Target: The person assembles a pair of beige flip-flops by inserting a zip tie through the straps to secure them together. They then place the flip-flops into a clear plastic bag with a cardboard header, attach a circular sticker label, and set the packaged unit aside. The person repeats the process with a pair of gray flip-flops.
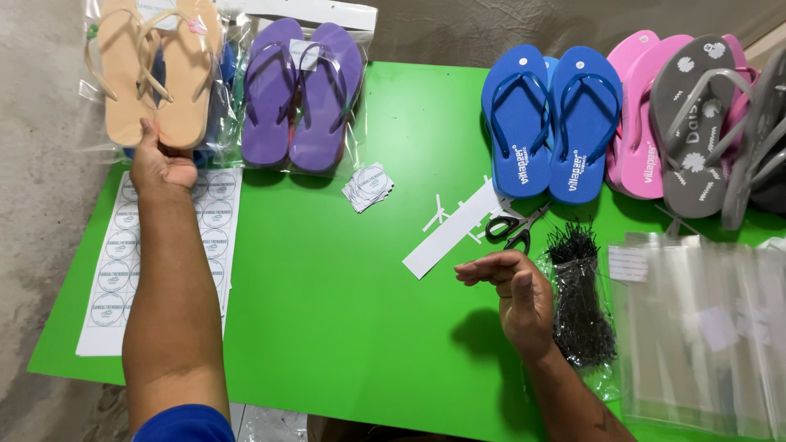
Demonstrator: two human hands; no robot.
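Left hand: I see my left hand [161, 164] gripping the bagged beige flip-flops [152, 69] — far-left table [327, 311] edge.
Right hand: my right hand [514, 290] hovers loose, empty — beside black ties [580, 299].

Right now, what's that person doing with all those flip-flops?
A person's left hand holds a bagged tan pair of flip-flops at the far left of the green table, beside a bagged purple pair. The right hand hovers empty and open near scissors and a bag of black ties. Unbagged blue flip-flops wait farther back.
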